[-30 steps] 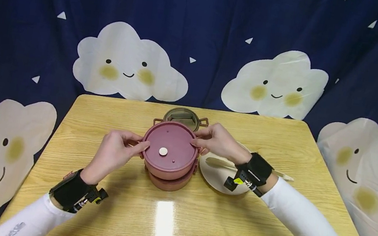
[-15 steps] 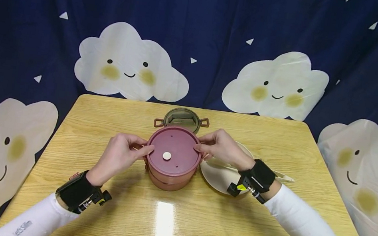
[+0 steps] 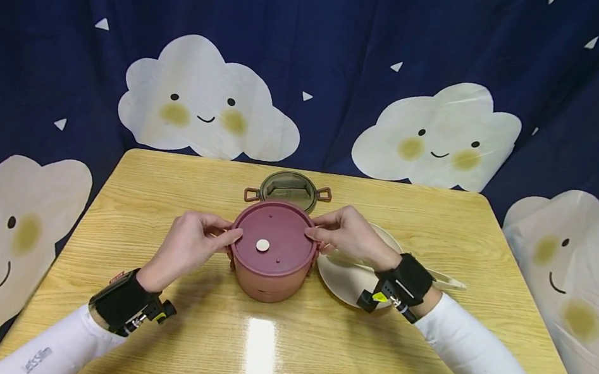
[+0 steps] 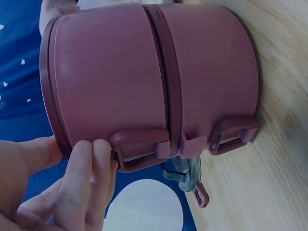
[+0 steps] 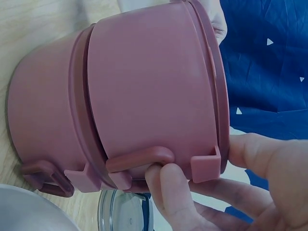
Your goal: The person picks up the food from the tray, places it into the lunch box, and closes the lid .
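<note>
Two round pink lunch box tiers stand stacked at the middle of the table. The upper tier (image 4: pixel 110 72) has a flat pink lid (image 3: pixel 287 230) with a small white button. Below it is the lower tier (image 4: pixel 211 72), with its own side handle and clip. My left hand (image 3: pixel 191 242) grips the upper tier's left edge, thumb on the lid rim and fingers below by the handle. On the opposite side my right hand (image 3: pixel 347 235) holds it likewise, with fingertips at the handle (image 5: pixel 139 159). The upper tier sits in line over the lower one.
Behind the stack lies a round see-through dark lid (image 3: pixel 289 190) with two brown loop handles. A cream plate (image 3: pixel 346 283) stands right of the stack, partly under my right wrist. A long pale utensil (image 3: pixel 447 280) lies across it.
Both hands have brought the upper tier down and slightly right onto the lower tier. It was offset toward the back before; over the last half second it has barely shifted.
</note>
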The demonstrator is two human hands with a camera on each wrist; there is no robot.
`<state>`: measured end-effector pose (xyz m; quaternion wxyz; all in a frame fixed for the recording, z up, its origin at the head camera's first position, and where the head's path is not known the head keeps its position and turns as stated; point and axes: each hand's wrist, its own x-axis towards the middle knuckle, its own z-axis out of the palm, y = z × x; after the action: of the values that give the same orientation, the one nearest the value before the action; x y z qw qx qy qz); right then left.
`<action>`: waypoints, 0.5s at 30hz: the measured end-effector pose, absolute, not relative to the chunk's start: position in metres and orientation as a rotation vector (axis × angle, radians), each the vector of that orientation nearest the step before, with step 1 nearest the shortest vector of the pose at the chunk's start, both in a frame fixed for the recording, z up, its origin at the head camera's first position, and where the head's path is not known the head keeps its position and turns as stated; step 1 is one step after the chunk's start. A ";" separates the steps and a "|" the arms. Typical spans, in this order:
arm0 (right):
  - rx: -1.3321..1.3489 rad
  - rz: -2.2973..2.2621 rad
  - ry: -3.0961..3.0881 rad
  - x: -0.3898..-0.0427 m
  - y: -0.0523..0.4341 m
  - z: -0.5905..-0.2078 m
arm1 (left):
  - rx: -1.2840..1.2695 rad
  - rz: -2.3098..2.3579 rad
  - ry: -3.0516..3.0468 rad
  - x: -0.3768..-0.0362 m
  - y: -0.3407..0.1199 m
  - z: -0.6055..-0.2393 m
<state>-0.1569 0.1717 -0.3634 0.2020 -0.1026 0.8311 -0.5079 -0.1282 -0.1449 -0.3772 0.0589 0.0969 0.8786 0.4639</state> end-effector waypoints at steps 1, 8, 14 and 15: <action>-0.284 -1.419 2.320 -0.157 0.172 -0.363 | 0.293 1.406 2.659 -0.128 -0.145 -0.377; -0.246 -1.428 2.321 -0.158 0.170 -0.365 | 0.309 1.390 2.695 -0.131 -0.145 -0.379; -0.212 -1.441 2.308 -0.158 0.171 -0.368 | 0.304 1.373 2.700 -0.131 -0.145 -0.381; -0.212 -1.441 2.308 -0.158 0.171 -0.368 | 0.302 1.371 2.703 -0.131 -0.145 -0.381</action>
<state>-0.1577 0.1709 -0.3679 0.2048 -0.0760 0.8276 -0.5170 -0.1310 -0.1453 -0.3810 0.0479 0.0990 0.8864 0.4497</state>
